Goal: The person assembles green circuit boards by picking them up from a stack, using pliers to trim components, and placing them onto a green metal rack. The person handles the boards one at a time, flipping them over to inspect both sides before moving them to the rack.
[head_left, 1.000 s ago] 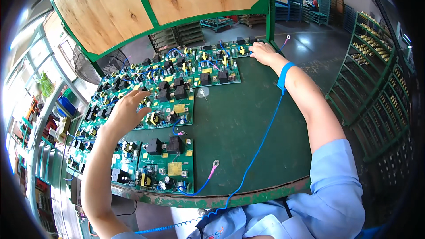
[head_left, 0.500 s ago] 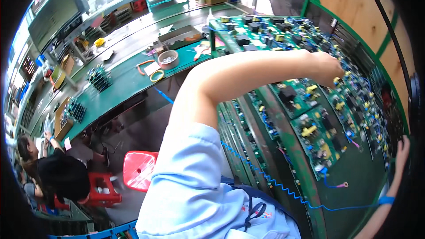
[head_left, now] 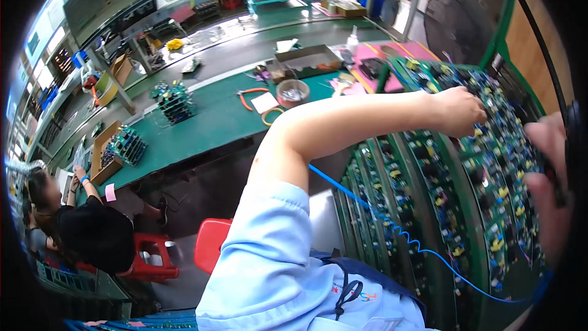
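My left arm reaches across the picture, and my left hand [head_left: 460, 112] rests at the upper part of a rack of green circuit boards [head_left: 450, 208]. Its fingers are curled down among the yellow, blue and black components; whatever they grip is hidden beneath them. At the far right, close to the camera, my right hand [head_left: 546, 175] is raised and smeared. Its fingers are partly cut off by the dark rim, so a hold cannot be made out. A coiled blue cord [head_left: 398, 230] hangs across the rack toward the right wrist.
Left of the rack runs a green workbench [head_left: 214, 107] with a bowl of small parts [head_left: 293, 93], orange-handled pliers [head_left: 248, 98], a tape roll [head_left: 272, 117] and stacked boards [head_left: 173, 103]. A red stool [head_left: 211, 244] stands below. A co-worker [head_left: 92, 233] sits at the left.
The view has turned, moving the bench rightward in the picture. My right hand has come up nearer the camera. My left hand stays over the boards, its fingers curled.
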Motion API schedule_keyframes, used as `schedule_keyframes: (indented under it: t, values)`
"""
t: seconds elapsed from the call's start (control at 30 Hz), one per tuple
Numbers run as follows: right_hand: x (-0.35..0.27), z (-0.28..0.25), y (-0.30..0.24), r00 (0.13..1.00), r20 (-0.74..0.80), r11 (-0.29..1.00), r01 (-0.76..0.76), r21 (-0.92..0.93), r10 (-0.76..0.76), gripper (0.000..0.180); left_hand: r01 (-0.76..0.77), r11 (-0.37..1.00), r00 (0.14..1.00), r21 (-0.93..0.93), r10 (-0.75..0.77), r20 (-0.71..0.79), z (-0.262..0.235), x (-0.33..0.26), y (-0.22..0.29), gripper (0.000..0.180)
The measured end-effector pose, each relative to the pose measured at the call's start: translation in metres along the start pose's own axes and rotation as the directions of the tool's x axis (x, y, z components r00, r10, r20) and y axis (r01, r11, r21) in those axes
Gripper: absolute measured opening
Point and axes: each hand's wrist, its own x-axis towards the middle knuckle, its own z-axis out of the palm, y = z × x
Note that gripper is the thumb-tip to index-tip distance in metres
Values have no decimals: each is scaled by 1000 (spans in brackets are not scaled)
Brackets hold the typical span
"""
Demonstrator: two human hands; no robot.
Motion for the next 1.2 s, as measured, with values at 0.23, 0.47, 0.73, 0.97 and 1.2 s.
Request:
schedule_keyframes:
  t: [0.23, 0.47, 0.73, 0.97, 1.2]
  values:
    - [159, 100, -25, 900, 21, 899, 434, 55, -436, 34, 509, 848, 857, -150, -516, -9, -78, -211, -78, 26]
    - [283, 224, -70, 707, 75, 710, 694, 118, -704, 12, 898, 432, 439, -82, -892, 109, -73, -460, -98, 29]
    - [346, 376, -149, 691, -181, 524, 669, 527, -700, 26, 924, -102, -101, 368, -995, -23, -6, -625, -26, 53]
    - [309, 541, -166, 747, -16, 201, 200, 959, -664, 28, 864, -244, -337, 441, -931, 144, -24, -602, -54, 43]
    - [330, 606, -189, 876, -32, 256, 175, 951, -481, 27, 951, -291, -295, 104, -955, 29, -59, -611, -144, 38]
